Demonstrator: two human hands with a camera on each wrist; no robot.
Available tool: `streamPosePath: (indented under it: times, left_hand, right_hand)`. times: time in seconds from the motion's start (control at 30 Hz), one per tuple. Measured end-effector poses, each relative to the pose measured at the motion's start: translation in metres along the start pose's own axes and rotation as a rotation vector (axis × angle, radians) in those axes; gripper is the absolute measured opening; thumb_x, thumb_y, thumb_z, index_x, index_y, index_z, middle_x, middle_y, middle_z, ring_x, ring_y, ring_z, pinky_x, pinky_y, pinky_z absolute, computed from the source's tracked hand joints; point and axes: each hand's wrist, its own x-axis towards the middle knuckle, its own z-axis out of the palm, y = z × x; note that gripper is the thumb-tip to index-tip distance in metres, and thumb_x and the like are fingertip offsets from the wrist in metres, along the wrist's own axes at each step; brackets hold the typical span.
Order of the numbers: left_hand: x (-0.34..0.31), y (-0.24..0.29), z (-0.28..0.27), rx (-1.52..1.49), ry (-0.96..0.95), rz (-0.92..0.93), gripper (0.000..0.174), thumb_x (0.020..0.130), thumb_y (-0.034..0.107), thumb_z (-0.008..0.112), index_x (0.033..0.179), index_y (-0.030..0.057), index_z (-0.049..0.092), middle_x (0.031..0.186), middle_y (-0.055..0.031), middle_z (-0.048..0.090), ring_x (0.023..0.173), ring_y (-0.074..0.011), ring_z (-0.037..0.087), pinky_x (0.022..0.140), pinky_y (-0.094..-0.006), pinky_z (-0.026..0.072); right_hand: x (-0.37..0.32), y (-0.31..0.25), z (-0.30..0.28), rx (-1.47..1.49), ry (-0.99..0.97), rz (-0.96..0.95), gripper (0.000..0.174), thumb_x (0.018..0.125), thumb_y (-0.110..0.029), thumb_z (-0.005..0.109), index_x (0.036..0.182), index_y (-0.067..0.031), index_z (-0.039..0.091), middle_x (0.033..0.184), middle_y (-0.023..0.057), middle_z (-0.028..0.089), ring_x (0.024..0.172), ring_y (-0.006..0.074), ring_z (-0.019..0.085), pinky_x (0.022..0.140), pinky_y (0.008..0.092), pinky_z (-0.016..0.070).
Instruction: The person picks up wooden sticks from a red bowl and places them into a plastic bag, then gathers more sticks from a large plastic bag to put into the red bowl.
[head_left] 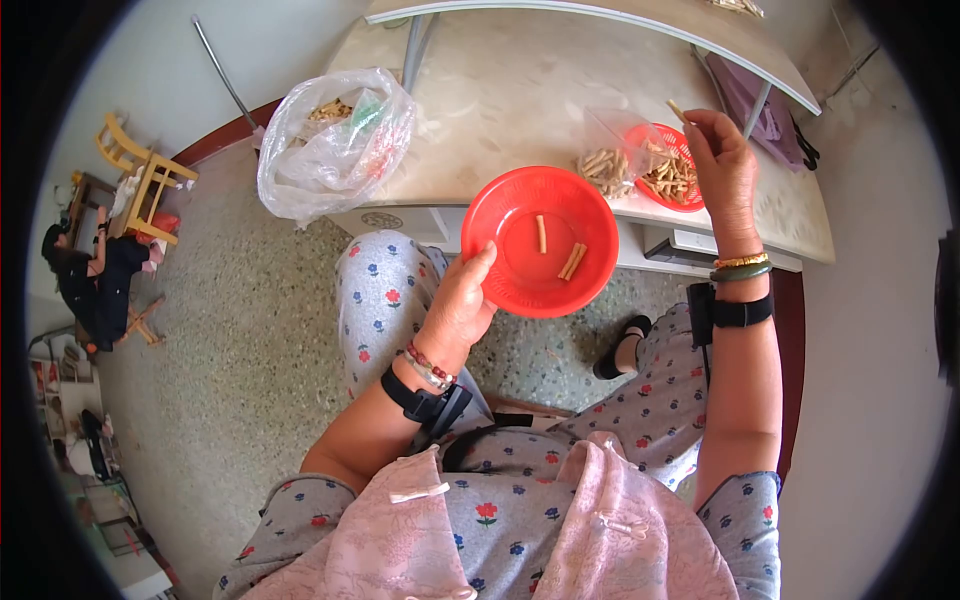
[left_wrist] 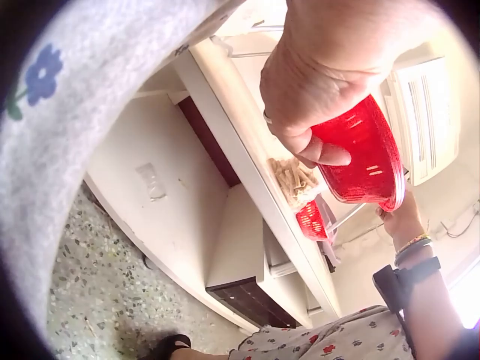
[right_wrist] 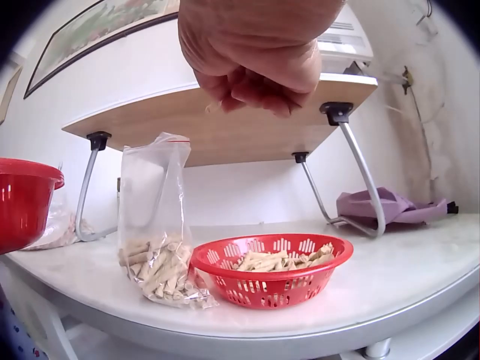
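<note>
My left hand (head_left: 462,305) grips the rim of a red plastic bowl (head_left: 505,275), thumb over the edge and fingers beneath. Three short pale-tan sticks lie in the bowl, a single one (head_left: 542,234) and a pair side by side. My right hand (head_left: 725,165) is raised over a red slotted basket (right_wrist: 274,283) and pinches one such stick (head_left: 676,110) between thumb and fingertips. More sticks (head_left: 670,180) fill the basket on the table. Against its left side stands an open clear zip bag (right_wrist: 154,202), its bottom filled with similar sticks.
At the table's left lies a large clear plastic bag (head_left: 335,150) with tan pieces inside. A raised shelf on metal legs (right_wrist: 225,124) spans the back. A folded purple item (right_wrist: 390,208) lies at the right. Another person (head_left: 90,275) sits near a wooden chair (head_left: 150,185) at far left.
</note>
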Motion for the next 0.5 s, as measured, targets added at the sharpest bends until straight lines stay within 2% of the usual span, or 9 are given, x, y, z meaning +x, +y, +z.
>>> streamPosePath:
  times: [0.13,0.27,0.33,0.5]
  left_hand:
    - [-0.001,-0.001,0.004,0.006,0.011,0.012,0.041,0.093,0.022,0.052,0.129,0.0045,0.043,0.126,-0.0091,0.052,0.114,-0.021,0.052,0.095,-0.0391,0.0439]
    - [-0.001,-0.001,0.004,0.001,0.019,0.016,0.04,0.093,0.022,0.052,0.129,0.0051,0.044,0.126,-0.0088,0.052,0.115,-0.0212,0.051,0.095,-0.0396,0.0438]
    - [0.0,-0.001,0.004,-0.006,0.009,0.017,0.04,0.093,0.022,0.052,0.129,0.0053,0.044,0.126,-0.0088,0.052,0.115,-0.0213,0.051,0.095,-0.0399,0.0437]
    - [-0.002,0.001,0.01,-0.028,0.009,0.028,0.04,0.094,0.022,0.051,0.129,0.0055,0.043,0.126,-0.0092,0.052,0.115,-0.0218,0.051,0.096,-0.0405,0.0433]
  right_hand:
    - [0.003,-0.011,0.01,-0.168,-0.155,-0.08,0.015,0.082,-0.011,0.063,0.095,-0.0063,0.065,0.073,0.0066,0.065,0.06,0.0126,0.057,0.059,0.026,0.0474]
    - [0.005,-0.011,0.019,-0.192,-0.186,-0.078,0.015,0.082,-0.011,0.062,0.096,-0.0064,0.065,0.074,0.0076,0.065,0.061,0.0145,0.058,0.059,0.0271,0.0478]
    - [0.006,-0.014,0.019,-0.248,-0.197,-0.174,0.015,0.082,-0.011,0.062,0.096,-0.0062,0.065,0.074,0.008,0.065,0.061,0.0151,0.059,0.059,0.0275,0.0481]
    - [0.001,-0.018,0.014,-0.096,-0.04,-0.124,0.013,0.084,-0.011,0.061,0.095,-0.0049,0.065,0.073,0.0054,0.064,0.06,0.0113,0.057,0.058,0.0251,0.0471]
